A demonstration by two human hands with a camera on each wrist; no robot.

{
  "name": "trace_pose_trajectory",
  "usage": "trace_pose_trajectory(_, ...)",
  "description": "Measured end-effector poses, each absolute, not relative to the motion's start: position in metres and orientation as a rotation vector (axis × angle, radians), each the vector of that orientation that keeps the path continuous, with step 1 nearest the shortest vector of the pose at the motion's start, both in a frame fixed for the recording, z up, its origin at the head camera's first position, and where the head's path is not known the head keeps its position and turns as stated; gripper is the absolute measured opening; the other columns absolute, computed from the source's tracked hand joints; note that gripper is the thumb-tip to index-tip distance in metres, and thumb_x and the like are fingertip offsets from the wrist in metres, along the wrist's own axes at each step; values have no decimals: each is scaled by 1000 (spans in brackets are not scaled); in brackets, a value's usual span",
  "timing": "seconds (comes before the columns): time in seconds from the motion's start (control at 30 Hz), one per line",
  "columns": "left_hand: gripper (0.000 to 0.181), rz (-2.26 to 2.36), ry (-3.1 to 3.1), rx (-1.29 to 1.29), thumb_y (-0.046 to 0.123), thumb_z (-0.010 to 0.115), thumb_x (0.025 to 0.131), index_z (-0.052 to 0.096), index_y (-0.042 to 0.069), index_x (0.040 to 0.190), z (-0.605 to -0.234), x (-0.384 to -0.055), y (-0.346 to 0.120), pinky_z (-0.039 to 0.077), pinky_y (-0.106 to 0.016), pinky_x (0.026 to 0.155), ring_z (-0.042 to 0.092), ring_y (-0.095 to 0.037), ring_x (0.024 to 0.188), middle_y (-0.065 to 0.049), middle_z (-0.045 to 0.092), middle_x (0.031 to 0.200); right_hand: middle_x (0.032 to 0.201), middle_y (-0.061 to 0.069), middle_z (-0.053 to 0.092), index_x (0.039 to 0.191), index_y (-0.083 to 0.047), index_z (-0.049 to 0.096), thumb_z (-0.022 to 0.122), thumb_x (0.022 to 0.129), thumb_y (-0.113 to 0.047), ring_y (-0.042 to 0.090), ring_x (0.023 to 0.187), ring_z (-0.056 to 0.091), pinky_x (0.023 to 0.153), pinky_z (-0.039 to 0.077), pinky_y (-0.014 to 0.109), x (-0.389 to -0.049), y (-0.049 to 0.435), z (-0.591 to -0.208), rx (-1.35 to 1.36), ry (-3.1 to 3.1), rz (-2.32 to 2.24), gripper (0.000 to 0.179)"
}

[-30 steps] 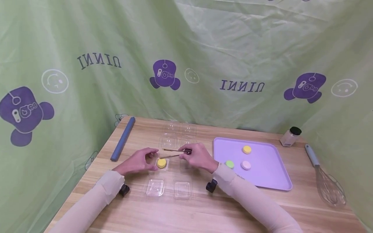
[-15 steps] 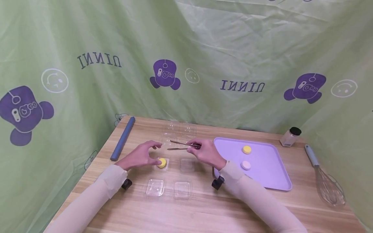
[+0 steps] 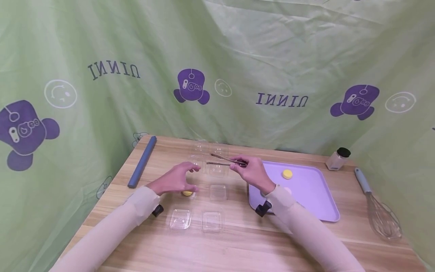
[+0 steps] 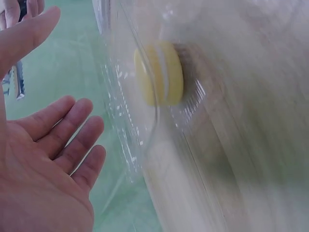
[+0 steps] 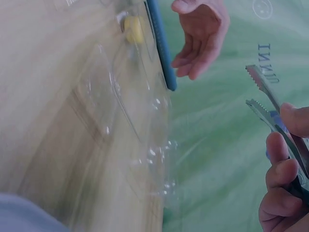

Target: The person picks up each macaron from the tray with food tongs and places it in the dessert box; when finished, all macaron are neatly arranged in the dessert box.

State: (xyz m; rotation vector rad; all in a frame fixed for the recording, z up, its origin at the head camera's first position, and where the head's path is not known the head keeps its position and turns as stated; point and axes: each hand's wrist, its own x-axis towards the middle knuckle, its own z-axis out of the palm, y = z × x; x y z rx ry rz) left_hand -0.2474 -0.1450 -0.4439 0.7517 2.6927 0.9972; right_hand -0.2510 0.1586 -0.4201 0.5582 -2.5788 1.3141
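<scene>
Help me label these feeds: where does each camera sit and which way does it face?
Head: on the head, facing forward and down over the table to the green curtain; both sleeves, left grip and right grip show.
Left wrist: on that wrist, turned sideways, looking at the yellow macaron in its clear container; left grip large, part of right grip at top left.
Right wrist: on that wrist, also sideways, looking across table and curtain; right grip holding tongs, left grip at top.
Shared: both wrist views show the yellow macaron.
</scene>
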Motion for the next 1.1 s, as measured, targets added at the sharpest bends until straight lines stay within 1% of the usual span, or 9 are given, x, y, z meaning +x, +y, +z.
trace_pose_trajectory(0.1,83,977,2680,757,31,89,73,53,6,143,-445,-248,-140,47,-54,113,54,-30,130,-10,60,141,91,6,79,110,-14,78,80,87,-19,12,74,67,61,55,21,-253,165,-418,529,-2577,1311,24)
trace_pose_trajectory(0.33,85,951,2655,791,31,90,72,52,4,144,-448,-246,-126,40,-54,120,52,-34,137,-12,57,146,102,12,79,113,-9,77,79,87,-20,14,85,71,70,57,16,-257,183,-413,446,-2531,1358,28)
trace_pose_trajectory(0.4,85,944,2654,810,32,90,72,53,4,143,-449,-246,-122,40,-54,120,52,-34,137,-13,57,146,103,13,78,113,-9,77,80,87,-20,14,86,72,70,57,16,-257,190,-411,416,-2517,1368,28)
trace_pose_trajectory(0.5,85,929,2653,807,33,90,72,53,5,143,-451,-246,-118,40,-52,121,51,-33,139,-11,57,147,104,14,78,114,-9,76,79,88,-21,11,86,70,69,56,15,-258,200,-408,377,-2515,1379,29)
trace_pose_trajectory(0.63,87,942,2619,795,32,91,71,52,5,145,-452,-246,-113,41,-52,120,51,-32,138,-10,56,147,104,15,78,115,-10,76,78,89,-21,0,82,67,67,55,14,-260,213,-406,316,-2508,1388,28)
trace_pose_trajectory(0.83,90,935,2602,794,32,92,70,51,5,146,-453,-244,-108,43,-51,119,53,-33,136,-11,56,148,105,19,77,112,-5,76,79,88,-19,-10,79,64,67,54,9,-265,234,-406,260,-2440,1407,28)
trace_pose_trajectory(0.9,91,926,2606,780,32,92,70,50,6,146,-453,-243,-106,42,-51,120,53,-33,137,-11,56,148,101,14,78,112,-4,76,79,89,-20,-10,78,64,66,54,9,-266,242,-405,227,-2416,1429,29)
trace_pose_trajectory(1.0,91,921,2606,764,31,92,69,50,7,147,-455,-243,-102,41,-51,121,53,-32,137,-10,55,149,95,-1,77,112,-3,76,78,89,-23,-10,77,65,66,54,9,-266,255,-405,172,-2396,1448,31)
trace_pose_trajectory(1.1,91,906,2606,769,30,93,69,50,8,147,-456,-243,-99,40,-50,122,52,-31,138,-9,55,150,93,-9,77,113,-1,75,78,90,-25,-11,78,66,70,55,7,-266,265,-407,131,-2377,1476,33)
